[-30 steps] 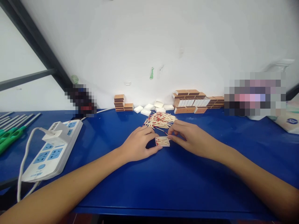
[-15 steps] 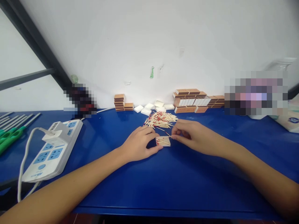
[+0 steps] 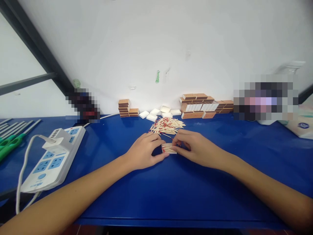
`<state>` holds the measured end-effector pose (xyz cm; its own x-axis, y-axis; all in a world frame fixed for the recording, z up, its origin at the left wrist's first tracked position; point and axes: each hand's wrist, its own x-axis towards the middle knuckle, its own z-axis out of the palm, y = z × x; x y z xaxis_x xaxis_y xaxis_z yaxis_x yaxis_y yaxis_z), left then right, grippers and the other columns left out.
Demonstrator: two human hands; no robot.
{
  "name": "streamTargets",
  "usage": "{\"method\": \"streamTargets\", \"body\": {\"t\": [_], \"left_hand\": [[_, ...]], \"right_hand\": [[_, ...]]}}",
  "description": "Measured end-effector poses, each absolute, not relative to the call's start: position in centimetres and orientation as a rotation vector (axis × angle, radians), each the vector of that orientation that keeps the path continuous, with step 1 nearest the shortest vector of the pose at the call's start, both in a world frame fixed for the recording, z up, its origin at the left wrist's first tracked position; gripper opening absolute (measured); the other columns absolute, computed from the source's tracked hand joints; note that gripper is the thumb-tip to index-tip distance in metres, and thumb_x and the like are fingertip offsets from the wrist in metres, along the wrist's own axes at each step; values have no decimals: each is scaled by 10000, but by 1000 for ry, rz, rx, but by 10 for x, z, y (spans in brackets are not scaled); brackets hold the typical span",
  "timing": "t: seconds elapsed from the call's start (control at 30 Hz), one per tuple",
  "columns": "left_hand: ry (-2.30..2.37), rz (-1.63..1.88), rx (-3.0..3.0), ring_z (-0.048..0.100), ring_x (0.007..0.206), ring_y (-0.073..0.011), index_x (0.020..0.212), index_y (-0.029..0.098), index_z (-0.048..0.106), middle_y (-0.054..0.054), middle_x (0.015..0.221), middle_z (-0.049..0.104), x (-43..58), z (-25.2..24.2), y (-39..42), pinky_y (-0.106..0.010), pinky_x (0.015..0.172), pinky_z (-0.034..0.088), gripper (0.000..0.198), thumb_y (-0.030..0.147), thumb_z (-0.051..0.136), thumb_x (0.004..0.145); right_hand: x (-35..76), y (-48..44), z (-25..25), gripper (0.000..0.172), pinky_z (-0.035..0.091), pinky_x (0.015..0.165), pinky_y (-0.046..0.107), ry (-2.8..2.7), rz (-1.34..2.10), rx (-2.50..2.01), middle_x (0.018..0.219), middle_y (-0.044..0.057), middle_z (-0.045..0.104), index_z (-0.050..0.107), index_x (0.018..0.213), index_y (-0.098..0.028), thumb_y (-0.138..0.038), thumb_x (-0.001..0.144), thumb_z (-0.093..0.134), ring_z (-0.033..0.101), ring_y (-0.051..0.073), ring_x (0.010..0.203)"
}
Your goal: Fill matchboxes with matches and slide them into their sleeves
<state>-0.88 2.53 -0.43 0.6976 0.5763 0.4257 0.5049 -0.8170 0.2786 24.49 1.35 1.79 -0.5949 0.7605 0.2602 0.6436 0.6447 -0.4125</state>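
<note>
Presently: both hands closed on one match tray

Head view, sole camera. Both bare forearms enter from the lower corners and converge at the middle of the blue surface [image 3: 171, 192], each lying low along it.

Left hand [image 3: 144, 151]: palm down, wrist straight, knuckles raised. The thumb runs along the near side of the match tray [image 3: 168, 148] and the fingers curl over its far left corner. The grip is narrowed onto the tray's left end, in contact with it.

Right hand [image 3: 195, 148]: palm down and turned slightly inward, fingers bent and bunched. The fingertips and thumb are drawn together on the tray's right end. Whether a single match also lies between those fingertips cannot be told at this size.

The match tray sits flat on the surface between the two hands. It is open-topped, with red-tipped sticks lying in it.

Surroundings: a heap of loose matches [image 3: 167, 126] lies just beyond the hands, near the tray but apart from it. Further back, against the wall, stand brown matchbox stacks [image 3: 124, 107], with several white trays [image 3: 156, 113] between the left and right groups. A white and blue power strip [image 3: 52, 156] with one plug inserted lies well to the left. Green-handled tools [image 3: 9, 143] lie at the left edge.
</note>
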Motion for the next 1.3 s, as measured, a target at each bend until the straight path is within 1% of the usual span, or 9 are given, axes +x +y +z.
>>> {"method": "streamTargets", "body": {"t": [0.07, 0.17, 0.33, 0.5, 0.67, 0.77, 0.93, 1.13, 1.3], "left_hand": [[884, 754, 2767, 679, 990, -253, 1188, 174, 747, -82, 1042, 708, -9, -4, 26, -440, 944, 546, 320, 410, 704, 975], [869, 758, 2776, 684, 982, -248, 1200, 184, 741, -78, 1039, 712, -9, -4, 25, -431, 939, 543, 314, 403, 703, 979], [783, 943, 2816, 688, 875, -220, 1085, 153, 738, -69, 940, 724, -6, -5, 23, -381, 834, 542, 281, 407, 705, 969], [762, 923, 2836, 679, 840, -208, 1047, 157, 743, -63, 920, 723, -4, -5, 22, -370, 810, 542, 266, 407, 717, 959], [754, 895, 2824, 674, 834, -203, 1069, 154, 740, -59, 903, 716, -5, -5, 22, -366, 811, 551, 269, 402, 704, 971], [747, 923, 2847, 677, 823, -205, 1050, 156, 741, -66, 909, 725, -5, -6, 22, -369, 799, 555, 266, 405, 694, 971], [772, 952, 2843, 691, 822, -207, 1032, 165, 742, -64, 906, 738, -4, -6, 22, -375, 802, 574, 262, 413, 688, 970], [787, 961, 2817, 708, 846, -211, 1059, 151, 743, -71, 920, 747, -4, -5, 22, -378, 833, 587, 260, 388, 715, 956], [811, 923, 2821, 696, 825, -211, 1047, 157, 745, -68, 887, 732, -5, -3, 21, -366, 788, 578, 270, 409, 700, 963]], "right_hand": [[244, 13, 15, 85, 416, 670, 282, -2468, 386, -1115, 907, 36, 647, 690, 977, -209, -266, 1004, 632, 587, 162, 766], [243, 14, 14, 109, 420, 677, 281, -2451, 412, -1112, 902, 33, 636, 693, 987, -214, -291, 1022, 624, 582, 163, 773], [237, 11, 11, 166, 437, 667, 275, -2370, 538, -1042, 893, 29, 625, 719, 965, -221, -368, 1018, 665, 576, 153, 754], [234, 8, 12, 137, 444, 656, 276, -2393, 576, -980, 916, 39, 642, 733, 971, -212, -315, 1017, 656, 582, 148, 751], [234, 10, 11, 156, 448, 641, 278, -2410, 604, -999, 914, 40, 650, 731, 977, -210, -333, 1024, 649, 588, 147, 740], [233, 10, 11, 151, 455, 641, 279, -2413, 629, -976, 912, 40, 652, 728, 970, -209, -324, 1026, 648, 595, 148, 740], [232, 6, 15, 175, 451, 640, 283, -2407, 538, -993, 908, 44, 653, 713, 951, -204, -324, 1038, 620, 599, 146, 726], [236, 9, 13, 190, 467, 698, 294, -2462, 473, -974, 948, 50, 670, 743, 972, -211, -338, 1045, 622, 638, 159, 776], [242, 10, 15, 199, 436, 677, 290, -2479, 446, -1047, 936, 44, 658, 723, 936, -209, -357, 1035, 634, 604, 155, 754]]}}
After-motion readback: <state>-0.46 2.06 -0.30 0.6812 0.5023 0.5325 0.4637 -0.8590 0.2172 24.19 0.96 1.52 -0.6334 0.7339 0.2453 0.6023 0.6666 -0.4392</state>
